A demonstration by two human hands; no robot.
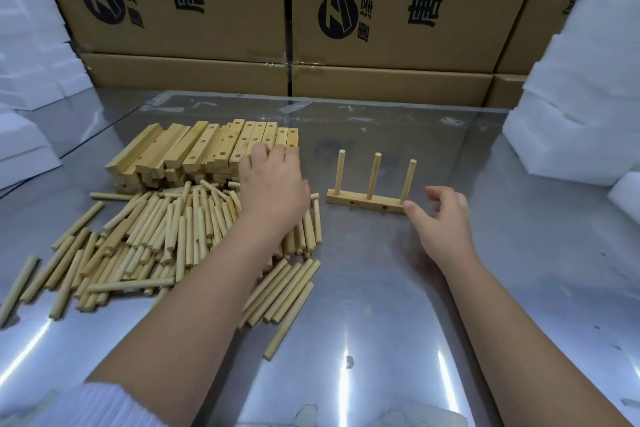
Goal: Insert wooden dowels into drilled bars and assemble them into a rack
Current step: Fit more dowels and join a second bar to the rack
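The head view looks down on both bare hands over a shiny grey metal table [381, 305].

The left hand [273, 180] reaches forward, palm down, onto the near right corner of a stack of pale square-section wooden bars with drilled round holes [194, 149]. Its fingers bend down over the top bars. Whether they grip one or only rest on it cannot be told, since the back of the hand hides the fingertips. Under and to the left of this hand's wrist and forearm lies a loose heap of short, round, light-coloured wooden dowels [145, 239], spread on the table and reaching back to the foot of the stack. A crumpled white sleeve [104, 406] shows at the near end of the left arm.

The right hand [446, 215] hovers low, well apart from the left, with fingers loosely curled and holding nothing. Its thumb points left, and the tip is at the right end of a single drilled wooden bar lying flat [363, 199]. Touching or just beside cannot be told. Three dowels stand upright in that bar [374, 177], between the two hands and slightly beyond them.

Beyond both hands, brown cardboard boxes with black printed logos [207, 10] form a wall at the table's far edge. Stacks of white foam blocks stand to the far right of the right hand [581, 97] and to the far left of the left hand [31, 62].
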